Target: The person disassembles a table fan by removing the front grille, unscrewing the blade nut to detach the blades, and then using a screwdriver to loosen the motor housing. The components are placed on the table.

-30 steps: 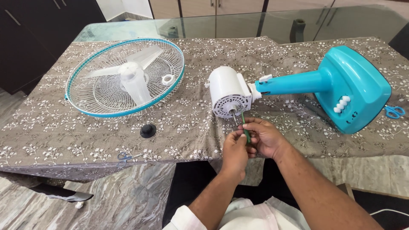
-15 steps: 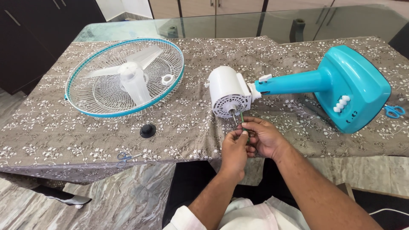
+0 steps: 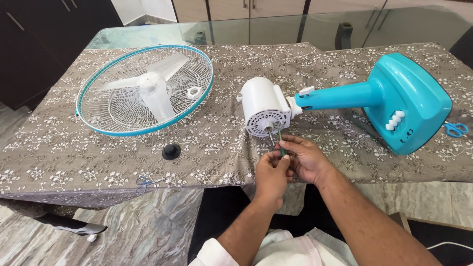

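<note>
— Two hands on one small tool, is that right?

— Yes. My right hand (image 3: 304,160) pinches the green screwdriver (image 3: 281,141) between thumb and fingers, and my left hand (image 3: 272,172) closes round its lower end just beside the right, fingertips pressed together on the handle. The tip sits just ahead of my knuckles, at the face of the white motor housing (image 3: 264,107), next to the bare metal shaft (image 3: 271,136).

— How do you keep it from slipping?

— I'd say the thing is to hold the blade in line with the screw and press straight in before turning, with the left hand only steadying. The housing lies on its side on the patterned tablecloth (image 3: 221,148), so it could roll; I judge light pressure best.

— Any labels or signs around you?

— None I can make out. Beyond my right hand, the turquoise fan base (image 3: 411,98) carries a row of white push buttons (image 3: 395,120) and some small marks too tiny to tell. Blue-handled scissors (image 3: 456,129) lie just past it.

— And off to your left?

— A black round knob (image 3: 171,150) lies near, and a second small pair of scissors (image 3: 145,182) at the table edge. Farther out, the white fan guard (image 3: 113,111) with a turquoise rim holds the pale blade (image 3: 152,91) and a white ring (image 3: 194,92).
</note>
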